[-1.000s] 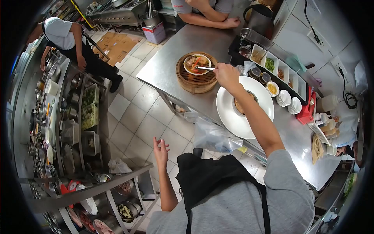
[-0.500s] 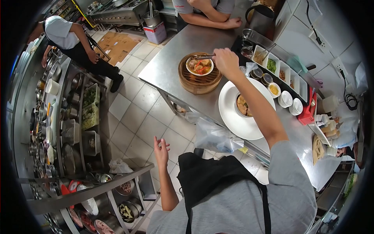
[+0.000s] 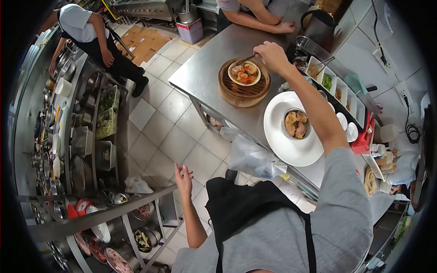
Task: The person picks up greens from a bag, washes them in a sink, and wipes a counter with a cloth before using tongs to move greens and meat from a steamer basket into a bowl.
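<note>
My right hand [image 3: 273,57] is closed round a slim dark metal utensil [image 3: 246,59] that looks like tongs. Its tip reaches the far rim of a small white bowl [image 3: 244,73] of meat with red pepper strips. That bowl sits in a round bamboo steamer [image 3: 240,100] on the steel counter [image 3: 200,68]. Beneath my right forearm lies a large white plate [image 3: 278,136], with a metal cup [image 3: 297,123] of cooked meat chunks standing on it. My left hand [image 3: 184,180] hangs in the air above the floor, fingers apart, holding nothing.
White condiment tubs [image 3: 327,81] line the counter's wall side, near a dark jug [image 3: 318,27]. A person's forearms [image 3: 259,22] rest on the far end. Another person [image 3: 91,41] stands by the shelves at left. A metal rail [image 3: 114,214] runs at lower left.
The view has shifted, so the counter appears further right. My right hand has drawn the utensil's tip from over the food back to the bowl's rim. The cup of meat shows more fully.
</note>
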The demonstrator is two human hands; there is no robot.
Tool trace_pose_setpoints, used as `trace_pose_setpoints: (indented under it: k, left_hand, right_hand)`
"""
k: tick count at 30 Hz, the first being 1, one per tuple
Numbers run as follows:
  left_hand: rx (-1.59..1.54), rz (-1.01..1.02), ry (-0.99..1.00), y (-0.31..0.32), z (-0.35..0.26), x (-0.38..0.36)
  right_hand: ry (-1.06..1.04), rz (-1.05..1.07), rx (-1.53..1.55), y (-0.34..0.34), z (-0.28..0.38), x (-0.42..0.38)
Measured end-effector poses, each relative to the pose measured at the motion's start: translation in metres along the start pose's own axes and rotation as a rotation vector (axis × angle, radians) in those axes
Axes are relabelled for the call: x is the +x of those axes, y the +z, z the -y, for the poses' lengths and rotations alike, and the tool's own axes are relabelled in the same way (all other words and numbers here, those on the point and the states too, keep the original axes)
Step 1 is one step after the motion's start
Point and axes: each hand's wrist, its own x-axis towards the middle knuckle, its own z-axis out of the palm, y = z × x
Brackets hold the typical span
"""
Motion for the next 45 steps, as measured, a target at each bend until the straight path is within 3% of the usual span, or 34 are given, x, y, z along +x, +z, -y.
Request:
trace_pose_setpoints:
  k: [19, 27, 34, 41, 45]
  left_hand:
    - [0.059, 0.02, 0.046, 0.01, -0.003, 0.007]
    - [0.075, 0.066, 0.055, 0.02, -0.004, 0.013]
    - [0.093, 0.123, 0.076, 0.035, -0.002, 0.013]
    - [0.082, 0.145, 0.098, 0.05, -0.011, 0.006]
    - [0.08, 0.142, 0.09, 0.049, -0.005, 0.003]
  right_hand:
    - [0.144, -0.303, 0.005, -0.024, 0.014, -0.044]
    - [0.308, -0.442, 0.064, -0.113, 0.04, -0.128]
    - [0.559, -0.154, -0.013, -0.137, 0.064, -0.241]
    - [0.526, 0.033, -0.057, -0.101, 0.063, -0.274]
    - [0.535, 0.001, -0.117, -0.12, 0.064, -0.266]
